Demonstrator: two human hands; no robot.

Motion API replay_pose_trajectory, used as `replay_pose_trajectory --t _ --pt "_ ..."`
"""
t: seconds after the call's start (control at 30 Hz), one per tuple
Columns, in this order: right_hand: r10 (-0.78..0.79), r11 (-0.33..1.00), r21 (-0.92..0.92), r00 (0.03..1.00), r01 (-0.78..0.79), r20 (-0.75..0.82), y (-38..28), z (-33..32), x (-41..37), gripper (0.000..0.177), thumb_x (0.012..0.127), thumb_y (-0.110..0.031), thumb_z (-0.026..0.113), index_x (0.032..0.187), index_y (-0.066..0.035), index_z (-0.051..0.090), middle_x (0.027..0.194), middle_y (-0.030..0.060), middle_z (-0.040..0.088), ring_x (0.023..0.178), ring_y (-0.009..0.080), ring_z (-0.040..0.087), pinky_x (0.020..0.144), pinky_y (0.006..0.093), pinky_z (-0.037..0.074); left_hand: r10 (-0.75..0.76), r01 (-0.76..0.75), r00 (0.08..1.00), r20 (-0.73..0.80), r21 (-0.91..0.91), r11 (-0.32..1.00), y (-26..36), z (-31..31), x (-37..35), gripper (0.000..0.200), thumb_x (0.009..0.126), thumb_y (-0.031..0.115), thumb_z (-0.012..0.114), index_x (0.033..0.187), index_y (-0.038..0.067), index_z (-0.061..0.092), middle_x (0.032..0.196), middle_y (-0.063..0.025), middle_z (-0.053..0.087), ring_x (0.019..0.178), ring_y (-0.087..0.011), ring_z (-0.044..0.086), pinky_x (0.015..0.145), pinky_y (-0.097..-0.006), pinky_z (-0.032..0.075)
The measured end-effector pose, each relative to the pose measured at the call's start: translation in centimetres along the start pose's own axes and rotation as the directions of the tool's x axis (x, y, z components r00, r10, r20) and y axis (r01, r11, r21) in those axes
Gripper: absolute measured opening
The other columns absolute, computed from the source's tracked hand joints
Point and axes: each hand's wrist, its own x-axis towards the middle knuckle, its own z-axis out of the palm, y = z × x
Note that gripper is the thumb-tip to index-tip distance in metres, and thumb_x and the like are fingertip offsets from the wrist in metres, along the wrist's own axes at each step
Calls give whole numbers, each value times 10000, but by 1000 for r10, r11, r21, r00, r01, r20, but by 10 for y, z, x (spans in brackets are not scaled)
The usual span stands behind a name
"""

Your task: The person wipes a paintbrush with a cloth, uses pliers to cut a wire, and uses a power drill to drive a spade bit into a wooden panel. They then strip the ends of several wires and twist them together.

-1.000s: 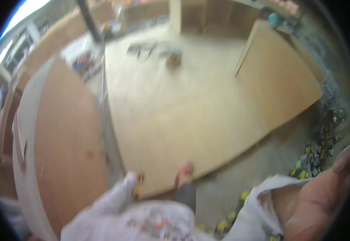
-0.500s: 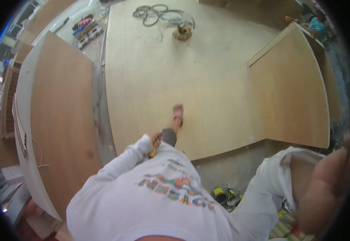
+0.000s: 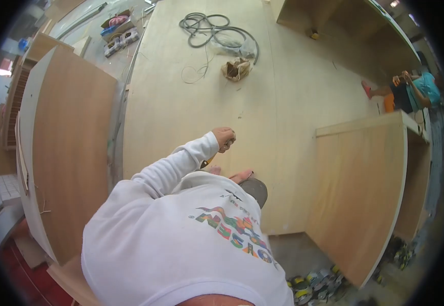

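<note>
The yellow tool (image 3: 207, 161) is held over the near part of the pale board (image 3: 181, 109), clamped in the curled fingers of the left hand (image 3: 224, 138). Farther off, a torn bag (image 3: 236, 70) is seen beside coiled cable (image 3: 196, 23). The right hand's grip cannot be told.

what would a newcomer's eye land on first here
Probably the white top with its multicoloured print, filling the lower middle. Next, the dark looped hose near the top of the pale wooden board, with a crumpled brown bag just below it. The person in teal stands out near the right edge.
</note>
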Motion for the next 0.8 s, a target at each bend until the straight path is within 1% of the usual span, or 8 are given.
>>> replay_pose_trajectory --t 0.2,0.27,0.3,0.33,0.4,0.5,0.63,0.8 --pt "158 973 112 939 -200 307 -34 -151 84 281 826 -236 485 1034 -55 542 938 136 564 827 250 525 680 384 428 39 -21 988 -149 122 992 69 36 153 35 725 111 529 709 85 512 570 -26 459 459 -142 432 399 -300 363" --pt "169 962 164 951 -216 259 -55 -210 169 269 820 -244 493 1002 -55 555 882 128 574 769 238 531 639 384 430 617 -473 668 416 877 -80 53 18 224 85 729 144 569 710 76 522 581 -34 474 516 -165 457 445 -320 385" --pt "183 954 194 958 -227 223 -65 -241 217 264 817 -248 498 986 -54 561 855 124 579 740 233 534 618 384 431 815 -547 443 374 833 -85 64 33 242 116 730 169 598 712 78 530 566 -40 467 536 -156 467 458 -328 384" --pt "193 945 228 962 -235 193 -76 -278 264 260 815 -252 502 970 -54 568 827 120 584 712 227 537 597 384 431 779 -596 601 180 751 285 81 52 248 112 744 157 585 715 69 524 542 -23 441 483 -138 451 406 -312 352" --pt "205 921 314 972 -230 113 -105 -368 372 253 809 -260 510 938 -53 580 771 112 594 654 216 542 556 383 433 2 -13 994 -105 -101 995 157 99 246 106 762 153 566 749 62 513 536 -7 425 425 -114 419 362 -274 317" --pt "115 869 495 965 17 -236 -167 -508 536 230 798 -233 534 922 -54 605 683 91 589 533 173 533 459 339 418 71 -111 977 -202 -198 974 218 126 293 105 767 142 548 785 55 492 546 -7 421 390 -104 389 340 -245 293" --pt "103 641 767 987 29 -124 -325 -718 612 349 768 -125 570 1087 10 523 786 91 600 562 151 549 434 262 449 128 -217 945 -300 -287 933 267 119 373 93 758 114 534 777 56 464 566 -42 431 426 -131 429 363 -263 330" --pt "-63 605 796 998 16 28 -450 -756 730 293 789 -124 568 1054 -4 535 810 92 596 587 157 558 430 271 448 19 -131 979 -203 -558 819 325 100 493 109 798 150 503 858 81 445 645 -56 471 429 -139 419 371 -273 332"
